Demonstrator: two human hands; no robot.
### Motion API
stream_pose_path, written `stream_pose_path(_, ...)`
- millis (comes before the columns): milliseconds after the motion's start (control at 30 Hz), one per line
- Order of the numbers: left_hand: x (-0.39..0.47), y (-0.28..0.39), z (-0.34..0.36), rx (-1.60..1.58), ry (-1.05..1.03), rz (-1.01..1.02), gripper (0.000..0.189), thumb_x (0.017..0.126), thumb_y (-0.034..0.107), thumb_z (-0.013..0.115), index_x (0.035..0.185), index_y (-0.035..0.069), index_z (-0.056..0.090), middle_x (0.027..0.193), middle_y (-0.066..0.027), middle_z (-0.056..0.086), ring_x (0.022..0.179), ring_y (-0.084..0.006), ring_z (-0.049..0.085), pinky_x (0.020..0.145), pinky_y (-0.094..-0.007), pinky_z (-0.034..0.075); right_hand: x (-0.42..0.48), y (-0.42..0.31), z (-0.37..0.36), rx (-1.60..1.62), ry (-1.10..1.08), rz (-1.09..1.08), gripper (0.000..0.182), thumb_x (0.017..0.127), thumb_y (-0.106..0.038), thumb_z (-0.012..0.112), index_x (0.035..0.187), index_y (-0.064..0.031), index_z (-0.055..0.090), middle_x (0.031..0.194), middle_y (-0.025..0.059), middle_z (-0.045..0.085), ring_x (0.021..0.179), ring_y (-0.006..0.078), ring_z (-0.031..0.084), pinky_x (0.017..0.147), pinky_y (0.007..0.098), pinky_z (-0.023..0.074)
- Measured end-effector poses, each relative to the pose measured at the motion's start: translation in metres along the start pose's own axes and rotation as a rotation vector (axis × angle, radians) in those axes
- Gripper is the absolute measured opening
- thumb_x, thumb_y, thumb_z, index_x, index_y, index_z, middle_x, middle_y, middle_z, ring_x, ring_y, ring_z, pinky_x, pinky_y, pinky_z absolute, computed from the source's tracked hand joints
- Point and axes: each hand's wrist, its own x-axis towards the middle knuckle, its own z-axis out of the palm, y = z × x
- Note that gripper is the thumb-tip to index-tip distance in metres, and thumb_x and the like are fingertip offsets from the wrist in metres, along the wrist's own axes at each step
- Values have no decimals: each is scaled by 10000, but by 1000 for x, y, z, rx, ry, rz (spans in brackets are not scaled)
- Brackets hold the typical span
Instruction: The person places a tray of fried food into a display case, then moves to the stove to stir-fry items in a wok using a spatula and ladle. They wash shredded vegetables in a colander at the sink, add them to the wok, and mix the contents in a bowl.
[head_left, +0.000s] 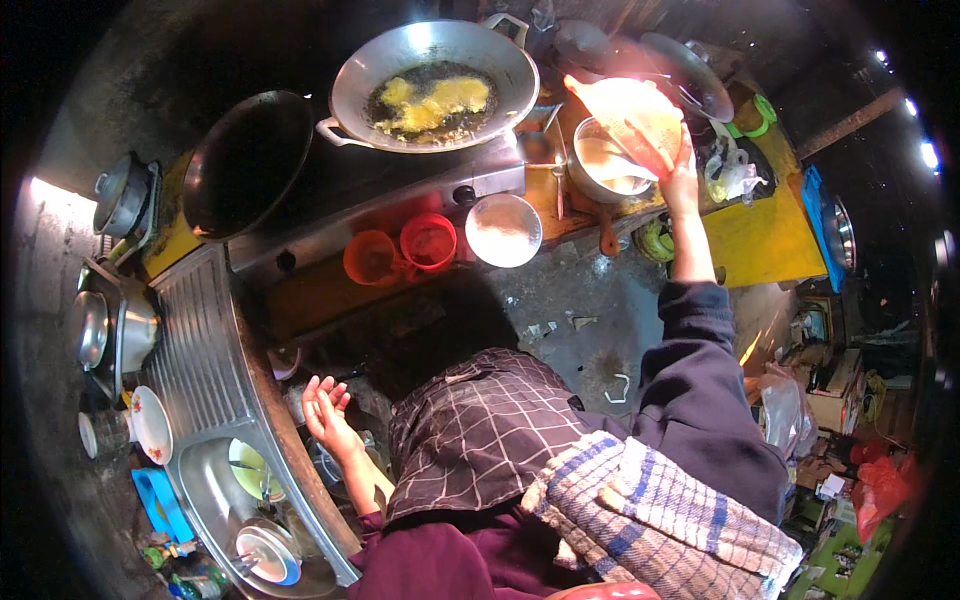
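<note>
My right hand (679, 180) grips the edge of an orange plastic colander (637, 112), tilted above a pot (581, 161) of pale, batter-like liquid. A white utensil (634, 169) shows at the pot's rim, partly behind the colander. My left hand (327, 420) holds nothing; its fingers are loosely bent and apart, near the sink counter's edge. On the stove, a wide metal wok (349, 97) has yellow pieces of food (431, 105) frying in dark oil. The colander's inside is partly washed out by glare.
Two red plastic mugs (429, 241) and a white bowl (504, 231) stand along the stove (487, 176) front. A wooden handle (609, 236) juts past the counter edge. To the left, the steel sink (214, 469) holds dishes. A large dark pan (247, 165) leans behind the drainboard (202, 337).
</note>
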Motion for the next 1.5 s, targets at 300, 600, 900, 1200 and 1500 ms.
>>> stream_pose_path(300, -12, 8, -1, 99, 139, 43, 268, 923, 195, 454, 1150, 57, 494, 1030, -111, 586, 813, -169, 592, 689, -254, 472, 11, 32, 17, -63, 104, 93, 809, 715, -72, 650, 1380, -183, 201, 1356, 196, 292, 1185, 388, 396, 912, 424, 433)
stream_pose_path(600, -15, 1, 4, 92, 123, 37, 246, 926, 160, 447, 1141, 52, 498, 1019, -106, 593, 818, -166, 600, 680, -246, 483, 0, 42, 29, -101, -1, 66, 811, 704, 31, 573, 1382, -246, 223, 1376, 172, 297, 1164, 347, 440, 912, 415, 433)
stream_pose_path(900, -16, 1, 11, 89, 108, 56, 262, 923, 182, 465, 1140, 44, 516, 1003, -112, 595, 792, -162, 604, 690, -248, 494, 3, 43, 45, -34, 150, -8, 770, 694, 68, 524, 1374, -180, 259, 1373, 173, 298, 1226, 348, 364, 969, 392, 385)
stream_pose_path(1200, -19, -3, 6, 54, 128, 33, 263, 928, 201, 466, 1121, 33, 526, 993, -108, 606, 781, -147, 609, 666, -235, 495, -5, 59, 55, -136, -76, 22, 692, 731, -6, 566, 1358, -138, 305, 1388, 152, 292, 1258, 319, 333, 1036, 372, 301)
stream_pose_path(1500, -18, -11, -10, 18, 218, 107, 219, 906, 242, 521, 1063, 92, 549, 904, -49, 618, 731, -103, 583, 658, -239, 473, 9, -6, 40, 144, 121, -88, 491, 809, -103, 462, 1291, -74, 375, 1220, 114, 420, 1065, 243, 397, 824, 334, 353)
